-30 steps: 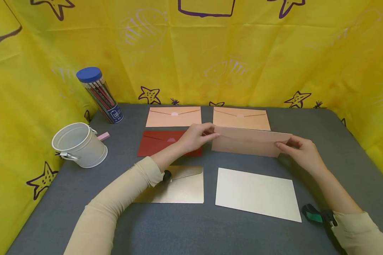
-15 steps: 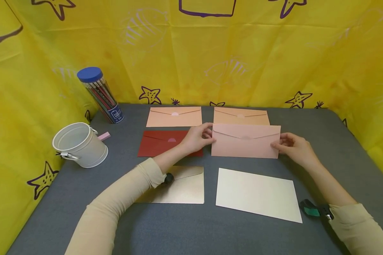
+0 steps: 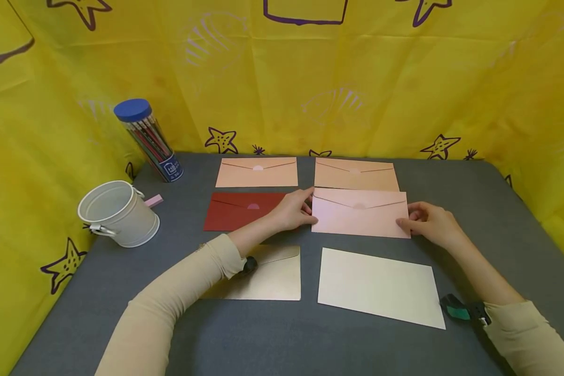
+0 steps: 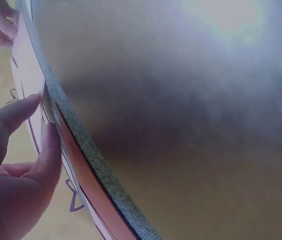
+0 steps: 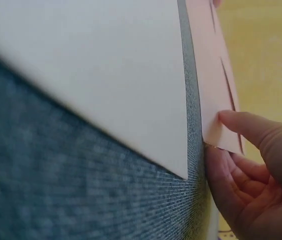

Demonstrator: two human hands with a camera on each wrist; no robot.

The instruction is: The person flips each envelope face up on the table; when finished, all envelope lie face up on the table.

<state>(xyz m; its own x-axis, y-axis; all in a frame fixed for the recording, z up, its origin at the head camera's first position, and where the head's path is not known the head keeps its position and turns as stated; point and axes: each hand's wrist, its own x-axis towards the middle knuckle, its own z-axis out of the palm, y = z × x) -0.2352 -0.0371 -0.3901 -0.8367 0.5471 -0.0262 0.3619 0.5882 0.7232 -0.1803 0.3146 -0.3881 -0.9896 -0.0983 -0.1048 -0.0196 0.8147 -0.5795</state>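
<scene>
A light pink envelope (image 3: 359,216), flap side up, lies low over the grey tabletop in the head view. My left hand (image 3: 291,211) holds its left edge between thumb and fingers; in the left wrist view this hand (image 4: 21,155) has its fingertips at that edge. At the lower right corner my right hand (image 3: 430,223) pinches the pink envelope, with the thumb on its face and fingers beneath, as the right wrist view shows. Beside the left hand is a red envelope (image 3: 235,211), partly covered by the forearm. Behind lies a peach-orange envelope (image 3: 352,180).
A pale peach envelope (image 3: 256,177) is at the back. Nearer lie a gold envelope (image 3: 274,279), partly under the left forearm, and a cream rectangle (image 3: 378,287). At left are a white bucket (image 3: 127,224), a pink stick (image 3: 153,200) and a blue-lidded pencil tub (image 3: 150,141).
The pink envelope has tilted from nearly upright, its plain side showing, to lying flatter with its flap showing. Both hands have lowered with it, and the right hand has shifted slightly left.
</scene>
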